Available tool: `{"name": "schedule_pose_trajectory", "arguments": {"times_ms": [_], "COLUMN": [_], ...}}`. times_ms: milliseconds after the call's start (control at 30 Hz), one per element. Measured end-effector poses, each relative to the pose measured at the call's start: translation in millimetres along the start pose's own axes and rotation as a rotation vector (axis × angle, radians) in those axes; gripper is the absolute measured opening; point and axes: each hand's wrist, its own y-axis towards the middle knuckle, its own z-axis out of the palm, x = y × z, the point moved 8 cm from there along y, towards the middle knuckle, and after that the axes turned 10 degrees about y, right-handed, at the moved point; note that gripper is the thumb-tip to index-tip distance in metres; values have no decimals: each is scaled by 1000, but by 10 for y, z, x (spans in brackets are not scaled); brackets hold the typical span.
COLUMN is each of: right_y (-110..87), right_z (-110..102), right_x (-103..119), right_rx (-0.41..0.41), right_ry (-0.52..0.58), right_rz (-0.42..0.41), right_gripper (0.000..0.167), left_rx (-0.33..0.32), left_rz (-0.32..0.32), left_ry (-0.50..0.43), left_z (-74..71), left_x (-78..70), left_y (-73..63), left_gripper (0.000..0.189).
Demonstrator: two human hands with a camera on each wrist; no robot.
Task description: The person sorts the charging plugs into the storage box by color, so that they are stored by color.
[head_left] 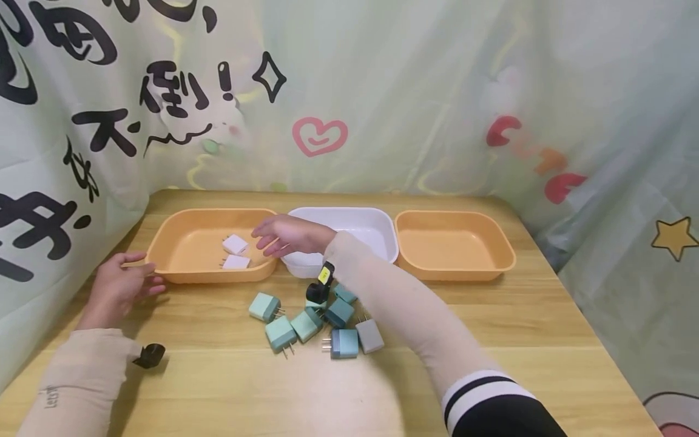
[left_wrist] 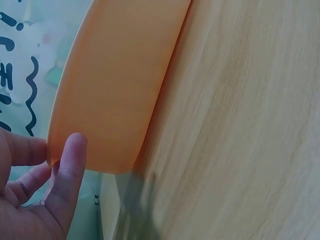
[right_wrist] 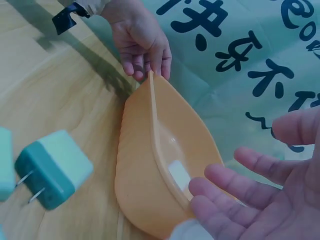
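Note:
My left hand point(head_left: 117, 288) pinches the rim of the left orange tray point(head_left: 182, 246) at its outer end; in the left wrist view the thumb and fingers meet around the tray's corner. Two white plug-in chargers point(head_left: 236, 244) lie inside this tray, towards its right side. Over the tray's right end, beside the white tray point(head_left: 374, 227), hovers my right hand point(head_left: 295, 233). Its fingers are spread and loose, with nothing between them, as the right wrist view shows point(right_wrist: 265, 200).
Several green and teal chargers point(head_left: 281, 334) lie in a loose group on the wooden table point(head_left: 218, 388), with a grey one point(head_left: 370, 335) at their right. Another orange tray point(head_left: 453, 243) stands right of the white one. A printed curtain point(head_left: 393, 109) hangs behind.

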Motion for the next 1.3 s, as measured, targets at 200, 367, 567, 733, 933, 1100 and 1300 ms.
{"name": "schedule_pose_trajectory", "arguments": {"times_ms": [200,367,567,733,933,1100,1300], "right_y": [-281,-541,-829,-1050,-1280,-1389,-1482], "right_z": [-91,-185,-318,-439,-533,-630,-662], "right_x": [-23,-102,-287,-476,-754,-1022,-1248], "right_rx": [14,25,29,42,67,54,71], "right_ry": [5,1,42,51,28,-10,-122], "right_rz": [-12,-26,-28,-16,31,80,77], "right_gripper": [39,37,36,35,40,39,30], "left_rx": [4,10,4,9,18,21,17], "left_rz": [-13,-32,-23,-25,-28,-26,-23], "left_ry": [6,-23,1,-9,-34,-28,-5], "left_z": [-3,-2,-19,-9,6,8,3], "left_x": [1,14,13,11,1,-2,11], "left_y": [1,-6,-17,-17,-17,-20,-11], "left_gripper": [20,20,20,19,18,18,20]}}
